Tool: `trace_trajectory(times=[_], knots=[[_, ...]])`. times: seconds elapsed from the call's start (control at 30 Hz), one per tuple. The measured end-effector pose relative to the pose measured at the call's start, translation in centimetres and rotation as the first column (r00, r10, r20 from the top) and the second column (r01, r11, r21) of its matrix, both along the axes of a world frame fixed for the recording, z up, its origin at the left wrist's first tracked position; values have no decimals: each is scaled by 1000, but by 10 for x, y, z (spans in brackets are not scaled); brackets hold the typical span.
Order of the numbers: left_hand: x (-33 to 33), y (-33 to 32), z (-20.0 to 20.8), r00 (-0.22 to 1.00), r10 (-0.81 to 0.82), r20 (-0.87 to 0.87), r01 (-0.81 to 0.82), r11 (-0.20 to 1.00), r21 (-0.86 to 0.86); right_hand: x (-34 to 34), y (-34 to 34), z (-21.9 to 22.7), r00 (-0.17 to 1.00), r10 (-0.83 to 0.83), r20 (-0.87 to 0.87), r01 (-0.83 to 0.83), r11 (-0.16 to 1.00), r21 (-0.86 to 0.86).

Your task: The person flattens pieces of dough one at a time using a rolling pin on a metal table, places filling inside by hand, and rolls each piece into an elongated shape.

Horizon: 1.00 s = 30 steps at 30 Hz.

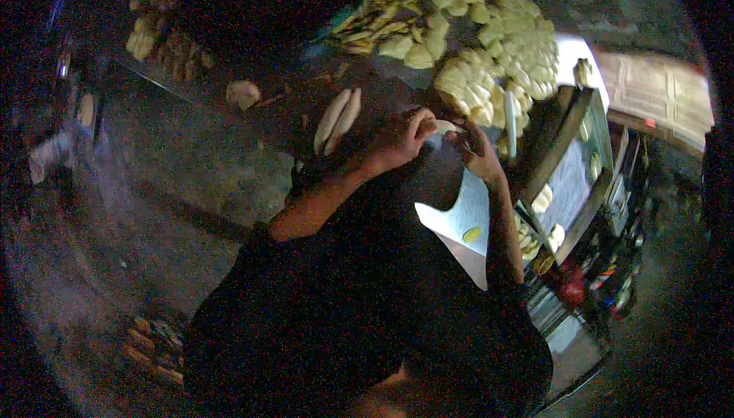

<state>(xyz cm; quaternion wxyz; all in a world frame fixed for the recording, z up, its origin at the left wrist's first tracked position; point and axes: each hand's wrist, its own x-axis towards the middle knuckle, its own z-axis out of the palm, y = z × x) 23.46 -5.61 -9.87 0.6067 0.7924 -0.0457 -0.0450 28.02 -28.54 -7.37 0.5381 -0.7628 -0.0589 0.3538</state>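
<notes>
In front of my body, my left hand and my right hand meet around a small pale piece that looks like dough. My left hand's fingers pinch its left end, and my right hand's fingers close on its right end. The dim light hides its exact shape. Two long pale rolls, possibly dough, lie side by side to the left of my left hand. Just beyond my hands, pale yellow dough-like pieces are piled close together. A white stick lies beside them.
Flatter yellow pieces spread across the far side. At the right stands a wooden-framed tray with pale pieces around it. A white sheet lies under my right forearm. A large dark shape blocks the far left.
</notes>
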Motion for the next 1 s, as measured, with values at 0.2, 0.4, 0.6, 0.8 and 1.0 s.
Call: trace_trajectory(times=[0.2,0.4,0.6,0.8,1.0], knots=[[-99,91,15,804,519,289,-587,771,248,38,121,-28,889,452,78,-446,891,-78],[-121,92,-19,603,769,213,-795,556,242,84,232,-29,190,758,625,-778,504,-375],[-131,84,-33,569,822,-30,-795,559,237,76,234,-34,11,617,787,-649,603,-464],[-142,60,-24,558,807,195,-828,524,200,84,206,-71,364,637,680,-664,689,-291],[-77,23,-36,667,743,55,-745,667,19,91,269,-149,325,788,522,-737,557,-383]])
